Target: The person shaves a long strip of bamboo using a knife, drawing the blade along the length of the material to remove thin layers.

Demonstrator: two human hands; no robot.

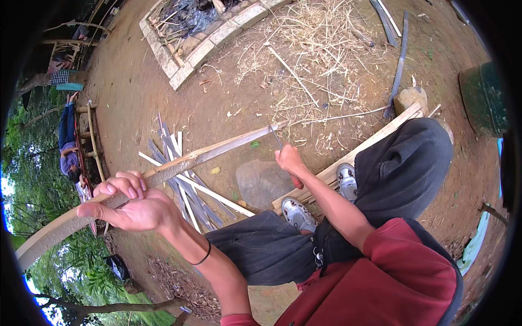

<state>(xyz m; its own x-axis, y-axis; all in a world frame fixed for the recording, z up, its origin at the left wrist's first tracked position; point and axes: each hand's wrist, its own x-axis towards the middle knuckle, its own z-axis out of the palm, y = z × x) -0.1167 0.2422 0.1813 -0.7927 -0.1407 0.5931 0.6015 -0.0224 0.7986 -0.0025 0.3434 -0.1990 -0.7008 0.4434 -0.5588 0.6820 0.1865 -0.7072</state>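
Note:
A long bamboo strip, pale on top and greyish on its side, slants from the lower left edge up toward the middle. My left hand is curled around it, fingertips over the upper edge and thumb lying along it below. My right hand is closed on the handle of a knife; the reddish butt of the handle shows below the fist. Its thin blade rises to the strip's far end and appears to touch it. From that end a narrow sliver runs off to the right.
Several loose strips lie piled beyond my left knee, beside a flat stone. Split lengths of wood lie by my shoes. Shavings cover the ground near a brick-edged fire pit. A green barrel stands right; a person is far left.

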